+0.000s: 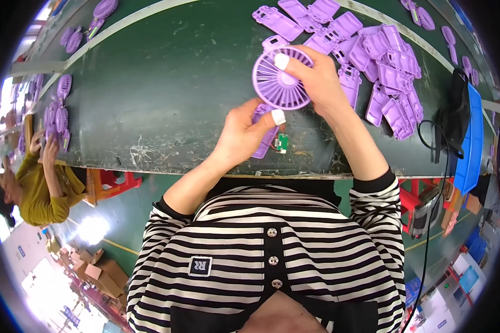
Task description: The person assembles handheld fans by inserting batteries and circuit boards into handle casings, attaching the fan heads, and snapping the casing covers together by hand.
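Between my hands is a purple handheld fan [269, 89], its round grille up and its handle toward me. My right hand [319, 77] grips the grille's right rim, with a white-covered thumb lying on the front. My left hand [244, 130] closes around the handle from the left, its thumb also wrapped in white. A small green circuit board [282, 143] on thin wires hangs out beside the handle's lower end. Whatever the fingers do beneath the fan is hidden.
A heap of purple handle shells [391, 66] covers the table's right side. Beyond it stands a blue bin [471, 139], near a black cable [444, 161]. Purple fans [61, 119] lie at the far left, where a co-worker in a mustard top [53, 191] handles some.
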### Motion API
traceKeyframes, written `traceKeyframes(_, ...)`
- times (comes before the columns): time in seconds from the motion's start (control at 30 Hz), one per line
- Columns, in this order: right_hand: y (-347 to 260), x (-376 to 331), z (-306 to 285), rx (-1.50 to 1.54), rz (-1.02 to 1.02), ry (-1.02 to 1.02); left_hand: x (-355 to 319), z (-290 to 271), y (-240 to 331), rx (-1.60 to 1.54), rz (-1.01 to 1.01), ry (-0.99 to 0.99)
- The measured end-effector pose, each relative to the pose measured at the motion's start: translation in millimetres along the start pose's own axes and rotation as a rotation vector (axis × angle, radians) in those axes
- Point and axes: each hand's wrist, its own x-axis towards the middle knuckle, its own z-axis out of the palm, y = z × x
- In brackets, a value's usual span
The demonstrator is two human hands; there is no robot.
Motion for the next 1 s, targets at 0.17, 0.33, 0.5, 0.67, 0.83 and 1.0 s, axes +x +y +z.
traceKeyframes(0.17, -5.3, 10.9, 8.0, -0.039, -0.006, -0.064, -1.8, -5.4, 0.5, -0.065, 0.039, 0.037)
traceKeyframes(0.33, 5.8, -8.5, 5.8, -0.362, -0.426, 0.094, -0.9, -21.7, 2.3, -0.417, -0.064, 0.163)
traceKeyframes(0.5, 28.9, -68.6, 1.6, -0.851, -0.88, 0.025, 9.0, -29.0, 2.5, -0.536, -0.079, 0.231)
traceKeyframes(0.67, 21.5, -58.8, 28.6, -0.757, -1.012, 0.03, 8.3, -19.9, -6.1, -0.533, -0.107, 0.22)
traceKeyframes(0.83, 7.4, -41.2, 32.2, -0.768, -1.014, -0.066, -4.2, -5.7, -2.3, -0.397, -0.163, 0.158)
traceKeyframes(1.0, -13.6, -43.5, 34.3, -0.838, -0.906, -0.355, -4.7, -11.2, -20.7, -0.531, -0.176, 0.169)
